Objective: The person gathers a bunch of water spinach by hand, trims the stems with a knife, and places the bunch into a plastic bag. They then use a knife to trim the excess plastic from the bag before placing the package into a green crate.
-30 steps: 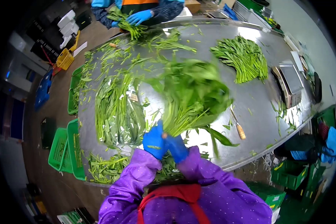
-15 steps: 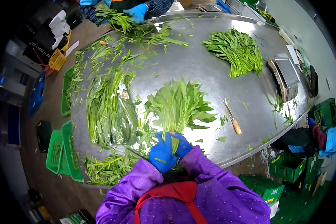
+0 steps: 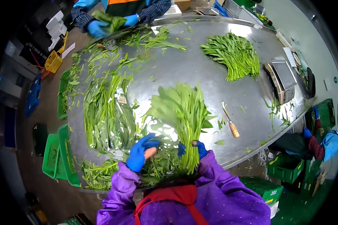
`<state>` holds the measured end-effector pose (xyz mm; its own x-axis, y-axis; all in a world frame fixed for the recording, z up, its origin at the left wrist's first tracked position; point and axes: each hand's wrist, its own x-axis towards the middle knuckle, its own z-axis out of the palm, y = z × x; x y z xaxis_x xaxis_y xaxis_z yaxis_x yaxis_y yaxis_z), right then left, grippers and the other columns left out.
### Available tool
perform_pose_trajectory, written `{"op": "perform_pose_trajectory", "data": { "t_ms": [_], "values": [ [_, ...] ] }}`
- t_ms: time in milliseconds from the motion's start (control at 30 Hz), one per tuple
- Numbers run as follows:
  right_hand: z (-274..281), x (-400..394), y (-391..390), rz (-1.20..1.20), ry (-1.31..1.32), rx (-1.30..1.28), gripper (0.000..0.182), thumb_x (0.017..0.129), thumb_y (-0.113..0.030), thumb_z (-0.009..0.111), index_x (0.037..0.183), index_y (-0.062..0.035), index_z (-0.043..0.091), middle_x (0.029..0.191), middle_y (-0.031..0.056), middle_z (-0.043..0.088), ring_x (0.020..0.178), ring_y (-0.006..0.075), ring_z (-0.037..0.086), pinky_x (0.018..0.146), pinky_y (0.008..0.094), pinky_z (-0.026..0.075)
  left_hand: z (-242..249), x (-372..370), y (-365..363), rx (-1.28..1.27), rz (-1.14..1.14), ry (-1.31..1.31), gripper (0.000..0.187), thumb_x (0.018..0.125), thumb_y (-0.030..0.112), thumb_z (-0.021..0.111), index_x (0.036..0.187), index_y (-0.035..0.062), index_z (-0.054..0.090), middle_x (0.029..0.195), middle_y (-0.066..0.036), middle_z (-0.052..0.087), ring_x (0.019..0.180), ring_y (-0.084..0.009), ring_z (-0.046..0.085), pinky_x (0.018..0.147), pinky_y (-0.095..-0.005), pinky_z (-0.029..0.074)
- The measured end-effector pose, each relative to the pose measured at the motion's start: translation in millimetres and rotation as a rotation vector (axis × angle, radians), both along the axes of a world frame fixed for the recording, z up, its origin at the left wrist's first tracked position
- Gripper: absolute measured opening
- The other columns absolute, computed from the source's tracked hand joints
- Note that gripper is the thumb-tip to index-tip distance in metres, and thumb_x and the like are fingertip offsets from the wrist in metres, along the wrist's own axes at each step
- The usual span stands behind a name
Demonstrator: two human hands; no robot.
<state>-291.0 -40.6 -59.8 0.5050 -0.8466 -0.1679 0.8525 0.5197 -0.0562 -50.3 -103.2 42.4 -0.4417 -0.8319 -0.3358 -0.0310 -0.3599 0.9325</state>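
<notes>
A bunch of leafy green vegetables [image 3: 186, 120], like water spinach, stands with leaves away from me and stems toward me. My right hand [image 3: 199, 149], in a blue glove, is wrapped round its stems. To the left, my left hand [image 3: 139, 152] is empty, thumb and fingers apart, its thumb tip bare of glove. Beneath and beside it lie loose leaves and stems [image 3: 161, 161]. Bagged greens [image 3: 109, 112] with a paper label lie left of the bunch. A curved knife with a wooden handle [image 3: 233, 129] rests to the right on the metal table [image 3: 169, 71].
Another pile of greens [image 3: 233, 54] lies at the far right, near a weighing scale [image 3: 283, 82]. Across the table a co-worker's gloved hands [image 3: 97, 28] hold greens. Green crates [image 3: 52, 155] stand by the left edge; more crates [image 3: 285, 167] and another person [image 3: 321, 144] are at the right.
My left hand has let go of the stems and moved left, opening. The bunch has shifted slightly right in my right hand. The co-worker's hands have moved left with greens.
</notes>
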Motion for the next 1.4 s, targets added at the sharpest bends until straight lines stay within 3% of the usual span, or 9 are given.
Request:
{"op": "perform_pose_trajectory", "data": {
  "t_ms": [67,200,333,467,567,700,933,1200,1400],
  "values": [
    [6.2,-12.6,10.8,0.027,0.043,-0.051,0.055,0.070,-0.027,0.060,0.116,-0.0015,0.045,0.089,0.0127,0.053,0.079,0.0239,0.049,0.080,0.0390,0.040,-2.2,-7.2,-9.3,0.259,0.123,0.221,0.048,0.086,0.024,0.053,0.127,0.0003,0.042,0.112,-0.016,0.057,0.104,-0.0233,0.055,0.089,-0.0327,0.043],
    [31.1,-28.3,30.0,0.044,0.110,0.055,0.055,0.068,-0.023,0.059,0.116,-0.0009,0.045,0.090,0.0142,0.053,0.081,0.0252,0.051,0.079,0.0394,0.041,-33.8,-29.0,-7.4,0.045,0.215,0.164,0.038,0.086,0.011,0.054,0.120,-0.0023,0.046,0.115,-0.014,0.055,0.104,-0.0222,0.055,0.089,-0.0327,0.045],
    [30.9,-35.1,32.0,-0.041,0.191,0.075,0.053,0.070,-0.025,0.058,0.115,-0.0006,0.046,0.094,0.0145,0.054,0.082,0.0259,0.053,0.080,0.0406,0.043,-20.2,-58.5,-11.7,-0.058,0.333,0.088,0.026,0.083,0.010,0.058,0.107,-0.0010,0.053,0.096,-0.009,0.061,0.089,-0.0155,0.057,0.081,-0.0276,0.045],
    [28.1,-25.7,27.5,-0.137,0.211,0.074,0.051,0.074,-0.026,0.058,0.118,-0.0007,0.046,0.098,0.0149,0.055,0.086,0.0273,0.055,0.083,0.0422,0.044,-21.0,-74.8,10.6,-0.160,0.160,0.015,0.023,0.077,0.006,0.067,0.097,0.0012,0.058,0.084,-0.005,0.062,0.072,-0.0104,0.056,0.068,-0.0246,0.046],
    [23.4,-13.7,23.5,-0.073,0.235,0.100,0.051,0.076,-0.025,0.059,0.119,-0.0011,0.046,0.101,0.0154,0.057,0.092,0.0295,0.057,0.084,0.0426,0.045,-19.7,-96.4,-5.7,-0.372,0.134,-0.242,0.024,0.074,0.016,0.071,0.092,0.0039,0.060,0.078,-0.005,0.061,0.068,-0.0113,0.055,0.059,-0.0269,0.045],
    [27.0,-3.8,19.1,-0.086,0.280,0.098,0.051,0.077,-0.025,0.059,0.119,0.0010,0.046,0.104,0.0156,0.058,0.094,0.0295,0.057,0.085,0.0416,0.046,-37.2,-97.8,-20.2,-0.445,0.160,-0.226,0.012,0.078,0.007,0.068,0.083,0.0012,0.059,0.070,0.000,0.058,0.065,-0.0063,0.051,0.058,-0.0211,0.043],
    [35.7,-4.4,11.0,-0.147,0.327,0.131,0.050,0.079,-0.028,0.056,0.116,0.0060,0.048,0.107,0.0162,0.058,0.099,0.0291,0.057,0.090,0.0406,0.044,-37.7,-90.2,-6.0,-0.216,0.340,0.067,0.017,0.079,0.007,0.067,0.093,0.0015,0.058,0.081,-0.003,0.060,0.072,-0.0070,0.052,0.066,-0.0213,0.044],
    [42.4,3.5,11.4,-0.073,0.382,0.141,0.054,0.077,-0.026,0.056,0.122,0.0021,0.044,0.110,0.0178,0.056,0.102,0.0326,0.055,0.090,0.0442,0.044,-32.2,-93.7,-25.4,-0.276,0.271,-0.031,0.017,0.080,0.004,0.064,0.096,0.0017,0.059,0.081,0.000,0.058,0.070,-0.0060,0.051,0.064,-0.0210,0.043],
    [47.5,5.5,1.2,-0.158,0.374,0.098,0.050,0.083,-0.028,0.052,0.117,0.0081,0.048,0.111,0.0180,0.057,0.101,0.0288,0.057,0.090,0.0397,0.044,-55.4,-65.8,15.4,-0.441,0.258,0.124,0.021,0.080,-0.003,0.060,0.099,0.0041,0.057,0.103,-0.010,0.059,0.087,-0.0157,0.056,0.079,-0.0283,0.046]
  ]
}}
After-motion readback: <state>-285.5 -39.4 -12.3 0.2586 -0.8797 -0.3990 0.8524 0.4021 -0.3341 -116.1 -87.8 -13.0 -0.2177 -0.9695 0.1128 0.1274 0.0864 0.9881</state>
